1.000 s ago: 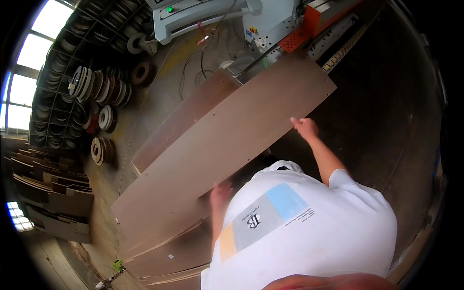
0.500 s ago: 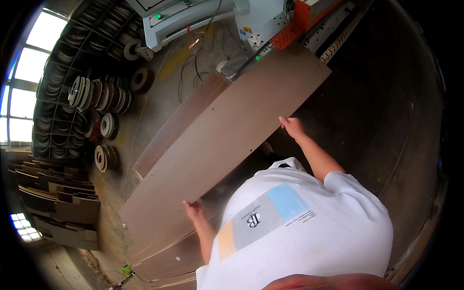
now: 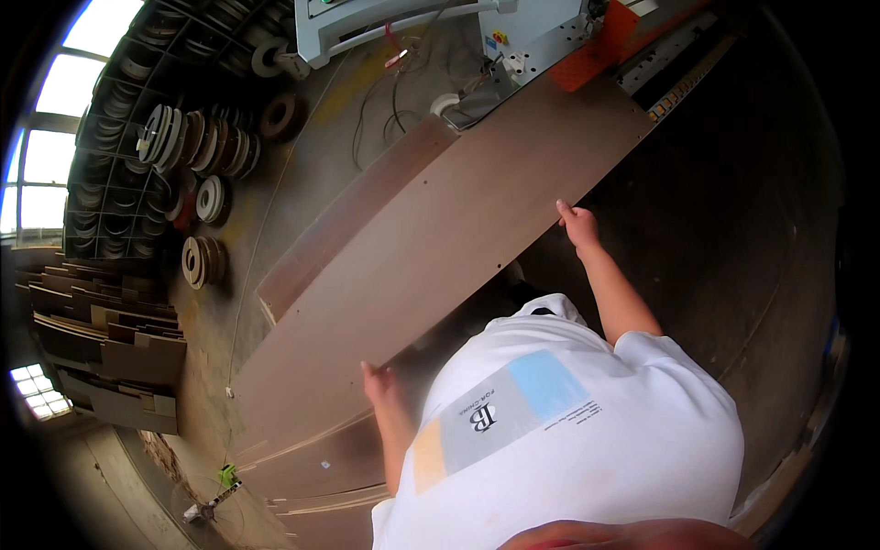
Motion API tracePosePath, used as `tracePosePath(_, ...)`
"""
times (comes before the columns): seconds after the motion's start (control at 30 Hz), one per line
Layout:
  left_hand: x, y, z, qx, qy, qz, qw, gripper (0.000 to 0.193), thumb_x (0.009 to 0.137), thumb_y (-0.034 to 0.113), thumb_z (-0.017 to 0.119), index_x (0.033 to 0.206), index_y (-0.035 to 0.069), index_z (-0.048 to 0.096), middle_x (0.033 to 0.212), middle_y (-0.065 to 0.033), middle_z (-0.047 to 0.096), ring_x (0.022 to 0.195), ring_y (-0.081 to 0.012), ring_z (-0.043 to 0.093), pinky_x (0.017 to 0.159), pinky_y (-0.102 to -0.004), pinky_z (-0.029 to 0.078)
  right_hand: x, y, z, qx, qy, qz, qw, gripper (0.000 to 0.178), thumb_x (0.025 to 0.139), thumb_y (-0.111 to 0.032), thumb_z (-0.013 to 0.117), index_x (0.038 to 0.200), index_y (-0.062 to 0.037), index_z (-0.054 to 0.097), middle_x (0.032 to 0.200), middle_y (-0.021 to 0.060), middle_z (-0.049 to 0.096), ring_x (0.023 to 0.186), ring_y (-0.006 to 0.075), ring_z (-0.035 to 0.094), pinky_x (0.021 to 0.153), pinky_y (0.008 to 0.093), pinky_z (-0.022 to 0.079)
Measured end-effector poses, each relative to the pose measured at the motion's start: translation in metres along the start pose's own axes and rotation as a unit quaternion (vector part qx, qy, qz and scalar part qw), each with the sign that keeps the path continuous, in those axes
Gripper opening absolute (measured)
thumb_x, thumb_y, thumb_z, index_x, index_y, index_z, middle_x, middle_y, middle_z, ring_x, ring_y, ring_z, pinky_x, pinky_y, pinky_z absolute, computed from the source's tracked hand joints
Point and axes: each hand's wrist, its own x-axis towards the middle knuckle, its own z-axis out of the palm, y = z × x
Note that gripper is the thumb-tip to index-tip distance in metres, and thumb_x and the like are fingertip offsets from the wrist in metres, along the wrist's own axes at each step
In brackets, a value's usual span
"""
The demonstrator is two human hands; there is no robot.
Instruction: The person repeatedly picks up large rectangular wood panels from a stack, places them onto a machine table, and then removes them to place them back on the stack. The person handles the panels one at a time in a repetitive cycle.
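A long brown flat board (image 3: 412, 247), with a few small dark holes in its face, lies slanting from lower left to upper right. Its far right end reaches under the orange guard of a machine. My right hand (image 3: 577, 225) is closed on the near long edge, thumb on top and the other fingers mostly hidden beneath. Farther left along that same edge, my left hand (image 3: 385, 380) pinches the board near its left end, its lower fingers partly hidden. A second brown board (image 3: 357, 220) shows just beyond the first, partly covered by it.
The grey machine (image 3: 541, 41) with its orange guard (image 3: 594, 55) stands at the far right. Below my left hand are stacked brown boards (image 3: 316, 467). Rolls of edge banding (image 3: 203, 261) stand on the floor at left, near leaning panels (image 3: 128, 357). Cables (image 3: 394, 101) trail across the floor.
The view has shifted, so machine and board appear farther up and right. Both hands keep hold of the board's near edge; its place against the machine looks little changed.
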Motion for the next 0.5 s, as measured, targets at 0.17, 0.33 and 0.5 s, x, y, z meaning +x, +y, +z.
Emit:
tracePosePath(0.17, -0.003, -0.009, 0.018, 0.016, 0.013, -0.023, 1.0, 0.03, 0.1, 0.041, 0.055, 0.111, 0.014, 0.062, 0.099, -0.0028, 0.068, 0.085, -0.0157, 0.065, 0.06, -0.0253, 0.049, 0.018, -0.003, -0.013, 0.011, 0.006, 0.004, 1.0, 0.056, 0.089, -0.053, 0.068, 0.062, -0.0038, 0.06, 0.063, 0.0059, 0.06, 0.064, 0.0165, 0.057, 0.064, 0.0325, 0.044)
tracePosePath(0.33, -0.011, -0.023, 0.04, 0.014, 0.006, -0.072, 0.997, 0.028, 0.098, 0.039, 0.06, 0.106, 0.012, 0.063, 0.093, -0.0034, 0.067, 0.083, -0.0164, 0.064, 0.06, -0.0257, 0.05, 0.041, -0.01, -0.034, 0.019, 0.026, -0.002, 0.999, 0.055, 0.09, -0.051, 0.068, 0.062, -0.0049, 0.057, 0.062, 0.0009, 0.053, 0.063, 0.013, 0.05, 0.064, 0.0298, 0.04)
tracePosePath(0.5, -0.018, -0.038, 0.065, -0.011, -0.045, -0.132, 0.99, 0.022, 0.1, 0.032, 0.058, 0.097, 0.011, 0.062, 0.084, -0.0031, 0.064, 0.08, -0.0165, 0.063, 0.062, -0.0262, 0.05, 0.077, -0.004, -0.058, 0.029, 0.05, -0.005, 0.998, 0.055, 0.091, -0.051, 0.067, 0.063, -0.0045, 0.056, 0.065, 0.0021, 0.055, 0.067, 0.0133, 0.051, 0.067, 0.0294, 0.04)
